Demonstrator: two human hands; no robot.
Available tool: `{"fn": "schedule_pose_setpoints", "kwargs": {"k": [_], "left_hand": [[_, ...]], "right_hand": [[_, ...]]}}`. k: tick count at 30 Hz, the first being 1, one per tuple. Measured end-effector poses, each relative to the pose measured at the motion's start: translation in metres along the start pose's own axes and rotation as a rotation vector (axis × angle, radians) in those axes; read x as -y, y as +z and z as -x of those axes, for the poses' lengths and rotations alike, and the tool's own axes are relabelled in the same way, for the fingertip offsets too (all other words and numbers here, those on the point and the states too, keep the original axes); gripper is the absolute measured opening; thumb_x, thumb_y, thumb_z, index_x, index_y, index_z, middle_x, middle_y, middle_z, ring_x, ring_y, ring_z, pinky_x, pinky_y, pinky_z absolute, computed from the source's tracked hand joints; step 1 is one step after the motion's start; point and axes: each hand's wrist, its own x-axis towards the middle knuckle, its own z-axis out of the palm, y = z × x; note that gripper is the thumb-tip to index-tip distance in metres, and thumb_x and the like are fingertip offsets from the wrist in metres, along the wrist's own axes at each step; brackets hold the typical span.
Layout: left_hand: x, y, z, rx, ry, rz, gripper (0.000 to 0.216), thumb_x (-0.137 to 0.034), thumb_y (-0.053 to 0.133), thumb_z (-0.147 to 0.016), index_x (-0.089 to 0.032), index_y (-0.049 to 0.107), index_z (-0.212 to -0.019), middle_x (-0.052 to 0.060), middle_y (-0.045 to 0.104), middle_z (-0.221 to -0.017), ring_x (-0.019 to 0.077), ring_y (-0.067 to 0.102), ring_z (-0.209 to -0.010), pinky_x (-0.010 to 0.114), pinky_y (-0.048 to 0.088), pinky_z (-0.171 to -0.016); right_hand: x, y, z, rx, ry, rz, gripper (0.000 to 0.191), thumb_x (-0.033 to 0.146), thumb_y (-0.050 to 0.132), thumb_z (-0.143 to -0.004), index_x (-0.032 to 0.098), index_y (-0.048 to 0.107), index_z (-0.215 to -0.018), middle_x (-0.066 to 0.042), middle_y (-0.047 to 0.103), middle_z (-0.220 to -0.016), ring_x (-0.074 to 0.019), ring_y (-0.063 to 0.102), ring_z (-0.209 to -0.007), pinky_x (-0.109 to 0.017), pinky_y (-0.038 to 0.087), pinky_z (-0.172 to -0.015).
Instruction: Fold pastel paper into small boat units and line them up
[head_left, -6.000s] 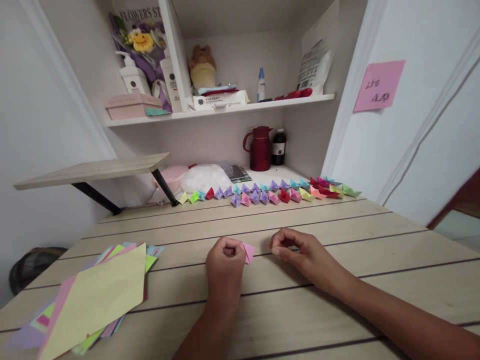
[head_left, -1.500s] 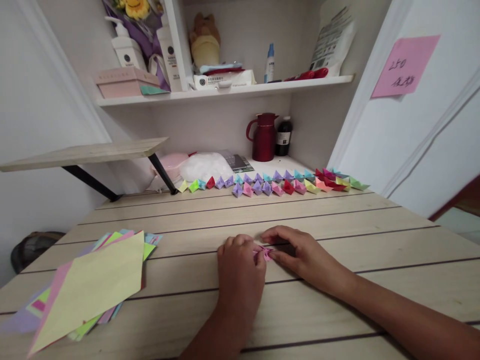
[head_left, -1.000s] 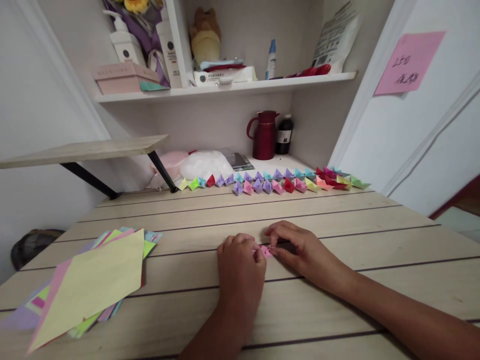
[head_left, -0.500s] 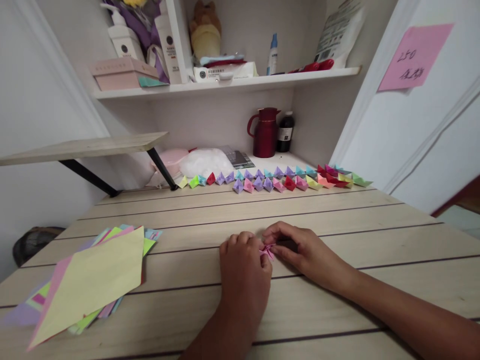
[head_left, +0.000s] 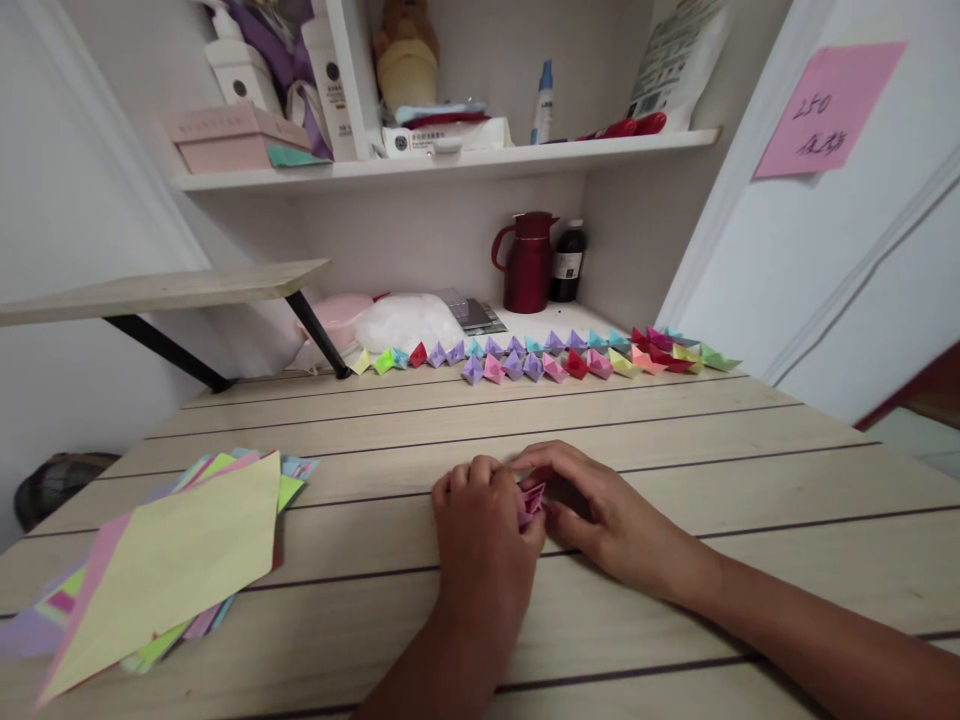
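A small folded pink paper boat (head_left: 531, 503) sits low over the table, partly covered by fingers. My left hand (head_left: 484, 520) is closed on its left side, thumb in front and fingers behind. From the right, my right hand (head_left: 589, 500) curves around the boat. Its thumb and index finger are apart, the thumb close to the boat's right end and the index fingertip near the left hand's fingers. Whether the right fingertips touch the paper is hard to see.
Rows of folded paper boats (head_left: 513, 366) line the table's back edge. A stack of coloured paper (head_left: 187, 560) lies at left. Behind stand a red jug (head_left: 529, 265) and a dark bottle (head_left: 568, 262). A small raised shelf (head_left: 172, 285) on black legs stands at back left.
The right thumb and index finger have spread from their pinch on the pink paper. The boat's folded shape now shows more openly beside the left thumb. The view has shifted slightly.
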Motion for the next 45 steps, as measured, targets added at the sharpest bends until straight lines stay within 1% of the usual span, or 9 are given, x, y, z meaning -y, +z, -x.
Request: {"fn": "schedule_pose_setpoints", "kwargs": {"k": [5,8,11,16,20,23,29,39,45], "left_hand": [[0.001,0.001,-0.001,0.008,-0.003,0.023,0.007,-0.025,0.065,-0.075,-0.022,0.06,-0.071,0.002,0.062,-0.098,0.0233,0.053,-0.095,0.041,0.034,-0.088],[0.003,0.001,-0.002,0.015,-0.005,0.064,0.005,-0.022,0.065,-0.074,-0.022,0.06,-0.073,0.002,0.062,-0.099,0.0229,0.053,-0.097,0.041,0.033,-0.091],[0.005,0.001,-0.002,0.02,-0.017,0.129,0.004,-0.02,0.064,-0.075,-0.023,0.061,-0.076,0.0,0.063,-0.1,0.0217,0.053,-0.098,0.041,0.031,-0.093],[0.006,-0.002,-0.001,0.054,-0.016,0.153,0.012,-0.013,0.059,-0.075,-0.024,0.061,-0.08,-0.001,0.063,-0.098,0.0205,0.054,-0.098,0.04,0.031,-0.093],[0.004,-0.003,-0.001,0.061,0.003,0.101,0.01,-0.014,0.059,-0.075,-0.023,0.059,-0.081,0.0,0.063,-0.096,0.0211,0.053,-0.095,0.04,0.033,-0.09],[0.003,-0.004,0.0,0.057,0.015,0.085,0.009,-0.013,0.058,-0.076,-0.022,0.058,-0.077,-0.001,0.063,-0.094,0.0205,0.053,-0.094,0.04,0.033,-0.089],[0.001,-0.007,0.002,0.044,0.059,0.069,0.009,-0.014,0.056,-0.079,-0.022,0.057,-0.078,0.001,0.062,-0.095,0.0203,0.054,-0.091,0.039,0.033,-0.086],[0.001,-0.005,0.003,0.046,0.05,0.071,0.01,-0.013,0.055,-0.078,-0.022,0.057,-0.079,0.0,0.062,-0.091,0.0205,0.053,-0.09,0.039,0.033,-0.084],[0.0,-0.005,0.003,0.04,0.05,0.052,0.01,-0.014,0.054,-0.079,-0.023,0.058,-0.081,0.001,0.062,-0.092,0.0207,0.053,-0.089,0.039,0.033,-0.084]], "right_hand": [[0.002,0.0,0.001,-0.027,0.051,-0.046,0.044,0.002,0.049,-0.074,0.025,0.055,-0.112,-0.005,0.056,-0.115,-0.0198,0.057,-0.102,-0.033,0.05,-0.085],[0.002,-0.001,0.001,-0.029,0.062,-0.035,0.036,0.007,0.053,-0.077,0.025,0.056,-0.109,-0.005,0.056,-0.115,-0.0201,0.057,-0.102,-0.034,0.049,-0.087],[0.0,-0.003,0.0,-0.034,0.069,-0.016,0.033,0.007,0.05,-0.08,0.025,0.056,-0.107,-0.004,0.057,-0.112,-0.0197,0.057,-0.101,-0.035,0.048,-0.088],[-0.006,-0.005,0.001,-0.028,0.033,0.085,0.034,0.001,0.048,-0.077,0.026,0.062,-0.095,-0.004,0.057,-0.112,-0.0208,0.053,-0.112,-0.034,0.046,-0.09],[-0.006,-0.006,0.002,0.032,0.028,0.158,0.033,0.001,0.051,-0.076,0.026,0.061,-0.096,-0.005,0.051,-0.12,-0.0212,0.05,-0.117,-0.031,0.049,-0.084],[-0.006,-0.005,0.003,0.055,-0.001,0.26,0.03,0.003,0.052,-0.075,0.026,0.059,-0.093,-0.005,0.051,-0.123,-0.0222,0.047,-0.121,-0.033,0.048,-0.086],[-0.011,-0.006,0.003,0.051,-0.039,0.469,0.026,0.008,0.055,-0.075,0.025,0.055,-0.094,-0.006,0.052,-0.125,-0.0229,0.051,-0.115,-0.039,0.045,-0.09],[-0.007,-0.007,0.002,0.09,-0.094,0.494,0.017,0.01,0.051,-0.08,0.024,0.057,-0.086,-0.006,0.053,-0.125,-0.0228,0.05,-0.118,-0.036,0.047,-0.088],[-0.012,-0.01,0.001,0.069,-0.055,0.54,0.017,0.014,0.056,-0.075,0.023,0.058,-0.09,-0.008,0.055,-0.124,-0.0257,0.052,-0.116,-0.041,0.045,-0.092]]}}
